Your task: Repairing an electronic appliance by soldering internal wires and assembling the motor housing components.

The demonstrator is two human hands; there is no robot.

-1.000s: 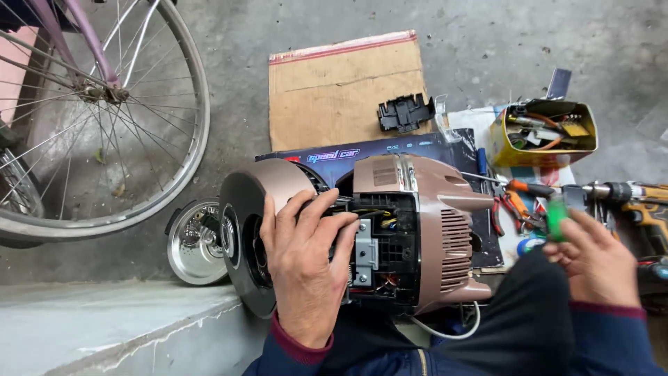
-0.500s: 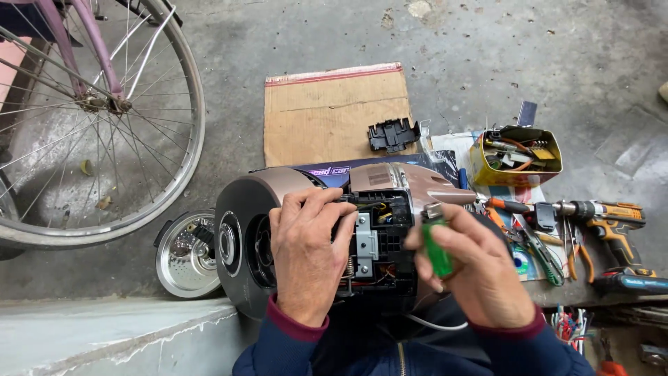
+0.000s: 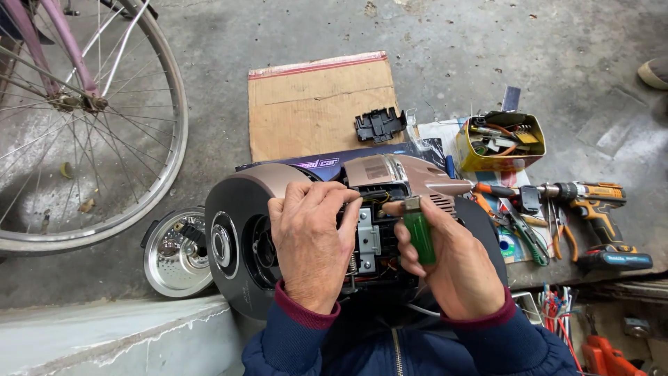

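- Rice cooker (image 3: 240, 230), bronze-brown, lies on its side on the person's lap, rear housing open, wiring and metal bracket exposed.
- Left hand (image 3: 313, 244) rests over the open cavity, fingers curled, tips pinching at the wires near the top edge; exactly what it grips is hidden.
- Right hand (image 3: 452, 261) closed around a green lighter (image 3: 419, 233), held upright, metal head just beside the wiring.
- Around it: cardboard sheet (image 3: 316, 104), black plastic part (image 3: 379, 125), yellow tin of bits (image 3: 501, 141), cordless drill (image 3: 591, 209), steel inner lid (image 3: 174, 254), bicycle wheel (image 3: 90, 118).
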